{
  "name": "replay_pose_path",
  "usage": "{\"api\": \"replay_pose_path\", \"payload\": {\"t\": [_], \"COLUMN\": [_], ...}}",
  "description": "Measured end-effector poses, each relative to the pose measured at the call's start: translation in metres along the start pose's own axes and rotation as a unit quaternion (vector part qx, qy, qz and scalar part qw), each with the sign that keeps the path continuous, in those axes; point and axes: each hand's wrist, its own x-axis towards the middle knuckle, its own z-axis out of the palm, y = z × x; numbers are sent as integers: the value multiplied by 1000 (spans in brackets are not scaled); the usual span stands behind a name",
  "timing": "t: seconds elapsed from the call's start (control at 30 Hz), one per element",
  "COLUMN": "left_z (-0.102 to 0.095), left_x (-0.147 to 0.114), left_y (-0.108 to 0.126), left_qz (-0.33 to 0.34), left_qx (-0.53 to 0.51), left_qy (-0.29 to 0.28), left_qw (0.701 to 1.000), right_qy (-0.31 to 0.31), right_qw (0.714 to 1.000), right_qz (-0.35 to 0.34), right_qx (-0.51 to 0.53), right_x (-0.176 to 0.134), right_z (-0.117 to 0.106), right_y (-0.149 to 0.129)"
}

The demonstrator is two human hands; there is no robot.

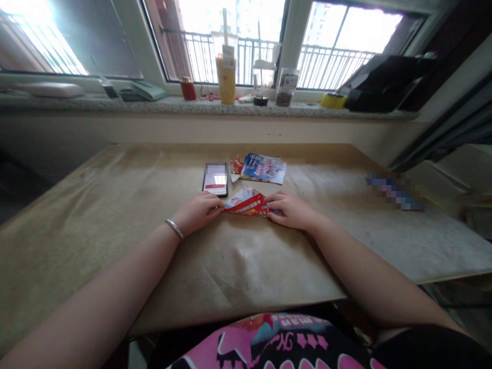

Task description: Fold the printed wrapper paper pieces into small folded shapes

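Note:
A folded paper flyer, red along its near edge and pale blue behind, lies on the table between my hands. Its left corner is pinched by the fingertips of my left hand, which has a silver bracelet at the wrist. On the other end, my right hand grips the paper, its fingers bent over the edge and hiding that corner. Just beyond my left fingers lies a phone with its screen lit. Behind the folded sheet rests a stack of blue flyers, a small folded red paper piece at its left.
A brown cover spreads over the table. At the right lies a blurred blue item. Along the windowsill stand a tall yellow drink cup, a clear cup, yellow tape and a black bag.

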Motion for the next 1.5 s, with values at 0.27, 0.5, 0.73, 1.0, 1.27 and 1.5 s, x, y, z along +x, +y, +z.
{"api": "replay_pose_path", "payload": {"t": [0.27, 0.5, 0.73, 1.0, 1.27, 1.5], "left_z": [2, 0, 7, 12, 14, 9], "left_x": [3, 6, 7, 10, 16, 13], "left_y": [6, 12, 14, 17, 31, 41], "left_qz": [-108, -136, -138, -31, 110, 84], "left_qx": [-35, -43, 17, 60, 122, 121], "left_qy": [4, 2, 42, 54, 7, 10], "left_qw": [994, 990, 989, 996, 986, 989], "right_qy": [33, 66, 99, 142, 55, 30], "right_qw": [997, 975, 957, 980, 997, 994], "right_qz": [66, 207, 259, 142, -35, -33], "right_qx": [12, 38, 85, 4, -52, -103], "right_x": [5, 6, 12, 16, 22, 21], "right_z": [3, 4, 18, 22, 23, 16], "right_y": [-6, -9, -6, -5, -14, -19]}}
